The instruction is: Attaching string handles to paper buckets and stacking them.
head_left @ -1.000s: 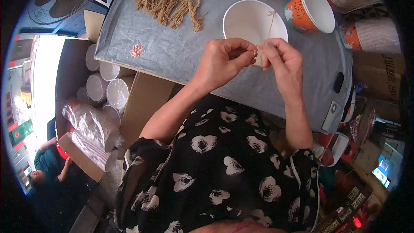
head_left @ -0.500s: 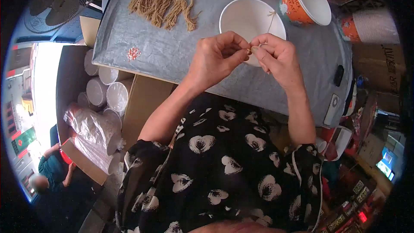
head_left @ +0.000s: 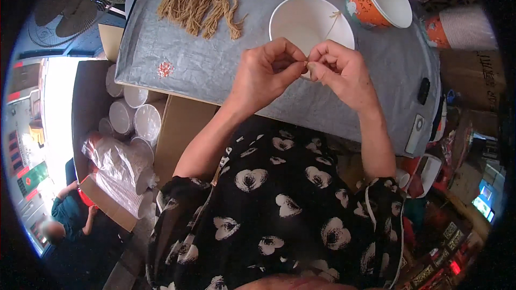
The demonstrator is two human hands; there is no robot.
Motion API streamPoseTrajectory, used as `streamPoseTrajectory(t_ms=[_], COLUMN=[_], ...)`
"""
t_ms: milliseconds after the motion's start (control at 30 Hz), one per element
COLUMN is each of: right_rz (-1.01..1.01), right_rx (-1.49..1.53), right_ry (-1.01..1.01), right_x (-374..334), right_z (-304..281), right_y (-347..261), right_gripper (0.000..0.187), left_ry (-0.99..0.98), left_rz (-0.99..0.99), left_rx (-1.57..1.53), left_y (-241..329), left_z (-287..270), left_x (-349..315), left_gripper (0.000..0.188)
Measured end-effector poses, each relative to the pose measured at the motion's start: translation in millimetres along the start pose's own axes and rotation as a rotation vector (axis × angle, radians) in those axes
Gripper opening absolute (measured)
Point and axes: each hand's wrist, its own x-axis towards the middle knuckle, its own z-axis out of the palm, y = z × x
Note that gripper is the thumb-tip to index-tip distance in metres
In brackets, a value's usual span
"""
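Observation:
A white paper bucket (head_left: 293,19) stands on the grey-covered table with its open top toward me. From its inner right wall, a thin tan cord (head_left: 331,27) with a frayed knot runs down to my fingers. My left hand (head_left: 263,80) and my right hand (head_left: 346,80) meet over the bucket's near rim, thumbs and forefingers pinched together on the cord's end. The bit between the fingertips is tiny and mostly covered. A bundle of tan cords (head_left: 201,2) lies beyond my left hand, and a small pile of red and white bits (head_left: 165,69) is nearer the left edge.
Orange and teal printed buckets (head_left: 371,8) stand at the far right, beside stacked ones (head_left: 467,29) on their sides. A black object (head_left: 423,91) and a white remote-like device (head_left: 414,133) lie along the right edge. Left below, a carton (head_left: 110,201) holds wrapped bucket stacks. A person (head_left: 70,209) is beyond it.
My hands have drawn closer at the fingertips, and my right fingers have curled in more. The view has shifted slightly. The person at the left has moved an arm.

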Motion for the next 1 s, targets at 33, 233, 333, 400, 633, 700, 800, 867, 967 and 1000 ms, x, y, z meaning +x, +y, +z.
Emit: streamPoseTrajectory(t_ms=[33,233,333,400,633,700,800,867,967,1000], right_rz=[0.053,0.114,0.090,0.076,0.090,0.072,0.079,0.065,0.056,0.056], right_rx=[0.072,0.073,0.040,0.025,-0.026,-0.022,0.030,0.057,0.103,0.102], right_ry=[-0.023,-0.073,-0.087,-0.093,-0.109,-0.091,-0.062,-0.023,0.013,0.012], right_x=[1.4,3.4,2.4,1.5,1.9,0.7,-1.2,-2.5,-3.7,-3.8], right_z=[-2.9,-4.4,-3.8,-4.2,-4.0,-3.4,-1.1,-0.9,-1.8,-3.0], right_y=[-0.4,-8.2,-8.6,-7.4,-5.9,-5.8,-8.4,-4.7,-0.1,-0.4], right_gripper=[0.007,0.005,0.004,0.003,0.004,0.005,0.006,0.007,0.007,0.007], left_ry=[-0.005,-0.021,-0.026,-0.012,-0.024,-0.045,-0.031,-0.040,-0.042,-0.036], left_rz=[-0.001,-0.024,-0.009,-0.064,-0.051,-0.085,-0.081,-0.084,-0.092,-0.096], left_rx=[0.000,0.053,0.028,0.056,-0.038,-0.097,-0.140,-0.137,-0.126,-0.117], left_y=[0.5,2.9,2.1,3.9,0.4,5.2,1.7,1.9,1.6,1.4], left_z=[0.0,-2.4,-1.7,-0.8,-1.9,-1.8,-1.0,-1.8,-2.2,-2.2], left_x=[-0.2,-1.6,-0.9,-0.3,-0.2,0.9,1.2,2.1,2.7,2.8], left_gripper=[0.009,0.008,0.008,0.009,0.007,0.007,0.006,0.006,0.007,0.007])
